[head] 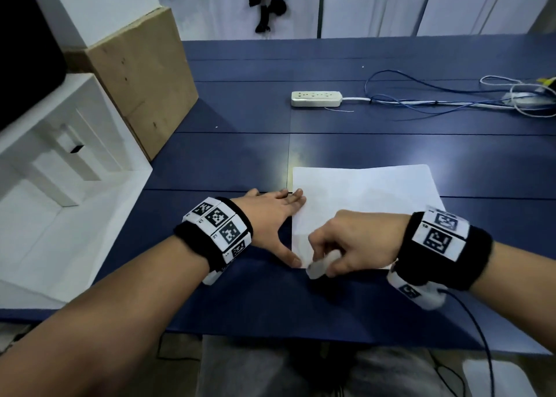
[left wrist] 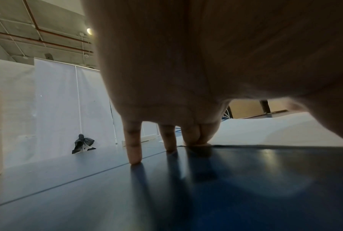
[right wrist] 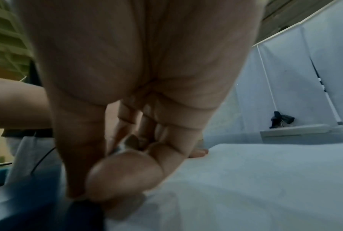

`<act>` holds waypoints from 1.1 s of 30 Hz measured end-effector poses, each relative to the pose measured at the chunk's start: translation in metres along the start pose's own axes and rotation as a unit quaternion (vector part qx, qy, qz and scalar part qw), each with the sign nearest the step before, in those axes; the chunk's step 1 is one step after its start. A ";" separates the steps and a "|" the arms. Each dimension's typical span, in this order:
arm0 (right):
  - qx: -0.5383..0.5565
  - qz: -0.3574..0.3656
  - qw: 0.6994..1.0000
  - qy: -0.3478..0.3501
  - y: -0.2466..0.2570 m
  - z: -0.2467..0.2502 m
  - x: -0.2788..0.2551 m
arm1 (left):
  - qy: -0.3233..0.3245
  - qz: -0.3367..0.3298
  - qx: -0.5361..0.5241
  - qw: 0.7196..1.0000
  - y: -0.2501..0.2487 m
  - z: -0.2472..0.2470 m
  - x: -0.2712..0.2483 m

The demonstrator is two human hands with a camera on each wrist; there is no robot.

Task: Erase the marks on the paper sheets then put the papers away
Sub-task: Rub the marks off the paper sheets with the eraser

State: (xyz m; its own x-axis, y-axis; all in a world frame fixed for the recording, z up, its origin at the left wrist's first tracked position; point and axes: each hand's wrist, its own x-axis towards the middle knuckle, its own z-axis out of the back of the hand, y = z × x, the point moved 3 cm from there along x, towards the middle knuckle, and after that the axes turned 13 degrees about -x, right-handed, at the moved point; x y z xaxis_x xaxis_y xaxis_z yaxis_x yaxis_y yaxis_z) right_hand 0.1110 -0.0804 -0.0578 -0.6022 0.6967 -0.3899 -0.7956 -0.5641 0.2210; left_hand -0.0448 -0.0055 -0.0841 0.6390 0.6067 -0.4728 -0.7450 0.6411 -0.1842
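A white paper sheet (head: 367, 204) lies on the blue table (head: 240, 155) in front of me; no marks on it show in any view. My left hand (head: 270, 216) lies flat with spread fingers, its fingertips (left wrist: 196, 137) and thumb pressing the sheet's left edge (left wrist: 265, 132). My right hand (head: 340, 246) is curled over the sheet's near left corner and grips a white eraser (head: 319, 267) against the paper (right wrist: 245, 179). In the right wrist view the eraser (right wrist: 125, 206) is blurred below the thumb and mostly hidden.
A white power strip (head: 316, 99) with blue and white cables (head: 436, 101) lies farther back on the table. A cardboard box (head: 141, 77) stands at the table's left edge beside a white shelf unit (head: 60, 155). White curtains (head: 391, 2) hang behind.
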 end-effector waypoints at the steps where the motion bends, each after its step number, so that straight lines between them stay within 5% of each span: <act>1: -0.003 -0.002 1.000 0.004 0.000 0.003 0.001 | 0.001 0.001 -0.002 1.000 0.000 0.000 0.000; 8: -0.079 -0.089 0.986 -0.115 -0.030 0.031 0.021 | 0.012 0.002 -0.005 1.000 -0.004 0.001 -0.002; 13: -0.048 -0.002 0.998 -0.029 -0.004 0.009 0.006 | 0.017 0.010 -0.015 1.000 -0.001 -0.002 0.000; 20: -0.084 -0.087 0.985 -0.126 -0.030 0.032 0.023 | 0.039 0.018 -0.038 0.998 -0.002 0.000 -0.001; 25: -0.020 0.004 1.000 -0.022 -0.007 0.008 0.009 | 0.036 0.020 -0.034 0.999 -0.002 -0.001 -0.001; 33: -0.063 -0.041 0.990 -0.119 -0.023 0.025 0.023 | 0.033 0.017 -0.035 0.999 -0.002 0.000 -0.001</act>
State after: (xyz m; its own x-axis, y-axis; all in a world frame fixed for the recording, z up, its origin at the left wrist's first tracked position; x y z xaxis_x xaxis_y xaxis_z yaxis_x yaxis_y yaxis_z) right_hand 0.1142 -0.0405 -0.0493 -0.5469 0.8182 -0.1771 -0.8366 -0.5422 0.0787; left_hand -0.0437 -0.0073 -0.0831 0.6014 0.5928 -0.5356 -0.7786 0.5852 -0.2267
